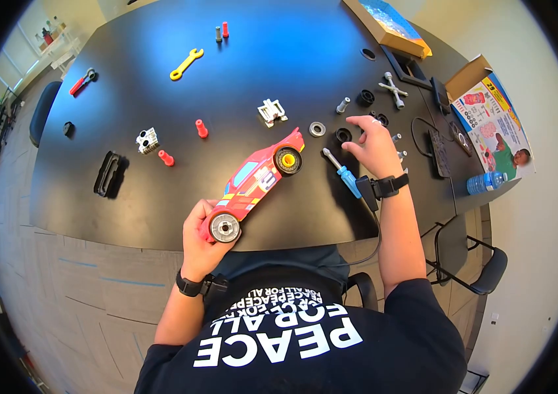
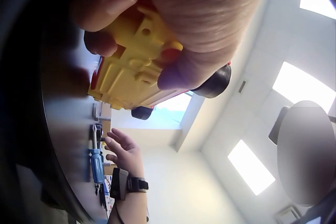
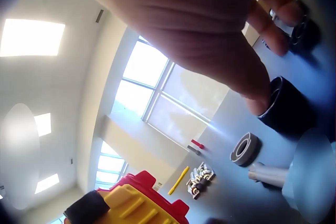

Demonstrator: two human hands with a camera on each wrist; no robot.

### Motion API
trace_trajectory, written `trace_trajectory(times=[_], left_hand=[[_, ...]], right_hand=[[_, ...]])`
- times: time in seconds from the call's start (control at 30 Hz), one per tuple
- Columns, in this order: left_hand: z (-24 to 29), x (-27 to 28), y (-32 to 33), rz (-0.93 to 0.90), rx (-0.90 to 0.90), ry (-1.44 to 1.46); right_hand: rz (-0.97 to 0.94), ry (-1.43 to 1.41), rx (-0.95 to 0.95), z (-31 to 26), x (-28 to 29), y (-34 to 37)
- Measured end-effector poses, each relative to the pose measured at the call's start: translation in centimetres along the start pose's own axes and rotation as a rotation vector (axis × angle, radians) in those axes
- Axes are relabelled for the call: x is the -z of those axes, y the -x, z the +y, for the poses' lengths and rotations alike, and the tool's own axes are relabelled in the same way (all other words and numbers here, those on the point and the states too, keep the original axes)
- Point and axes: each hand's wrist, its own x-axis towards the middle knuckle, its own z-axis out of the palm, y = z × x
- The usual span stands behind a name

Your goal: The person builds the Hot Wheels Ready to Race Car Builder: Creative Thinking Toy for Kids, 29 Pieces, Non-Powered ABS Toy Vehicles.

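My left hand point(image 1: 203, 246) grips a red toy race car point(image 1: 253, 176) by one end, tilted over the table's near edge. Its yellow underside point(image 2: 136, 71) shows in the left wrist view, with thumb and fingers around it. A grey hub point(image 1: 225, 228) shows at the held end; the far wheel point(image 1: 288, 160) has a black tire and yellow centre. My right hand point(image 1: 377, 148) hovers with fingers spread over loose parts, its thumb right at the rim of a black tire point(image 3: 286, 106). A blue-handled toy screwdriver point(image 1: 344, 176) and a grey ring point(image 1: 317, 129) lie nearby.
Red bolts point(image 1: 201, 129), silver engine-like pieces point(image 1: 271, 112), a yellow wrench point(image 1: 187, 64) and a red-handled ratchet point(image 1: 83, 81) are spread across the table. A black bumper-like frame point(image 1: 109, 174) lies left. Rightward are a cross wrench point(image 1: 393, 90), a water bottle point(image 1: 486, 183) and an upright box point(image 1: 492, 118).
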Motion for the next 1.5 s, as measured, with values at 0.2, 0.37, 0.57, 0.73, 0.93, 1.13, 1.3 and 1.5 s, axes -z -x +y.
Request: trace_trajectory(times=[0.2,0.37,0.57,0.73,0.93,1.13,1.3,1.5], left_hand=[[-0.4,-0.1,-0.1,0.007,-0.082,-0.011],[-0.5,0.0,-0.1,0.013,-0.082,-0.022],[-0.5,0.0,-0.2,0.011,-0.089,-0.033],[-0.7,0.0,-0.1,0.011,-0.099,-0.012],[-0.6,-0.1,-0.1,0.019,-0.109,-0.036],[-0.6,-0.1,-0.2,0.014,-0.106,-0.033],[-0.4,-0.2,-0.1,0.021,-0.102,-0.036],[-0.5,-0.2,-0.1,0.023,-0.121,-0.050]], right_hand=[[-0.053,0.018,0.070,-1.0,-0.5,-1.4],[-0.052,0.085,0.101,-0.8,-1.2,-3.1],[-0.187,0.161,0.280,-1.3,-3.6,-4.7],[-0.259,0.162,0.251,-0.7,-4.1,-5.5],[-0.019,-0.010,0.185,0.4,-0.2,-4.6],[0.282,0.061,-0.228,4.7,4.0,-3.5],[0.122,0.215,-0.281,4.0,1.6,-2.2],[0.006,0.233,-0.301,4.8,0.4,-2.0]])
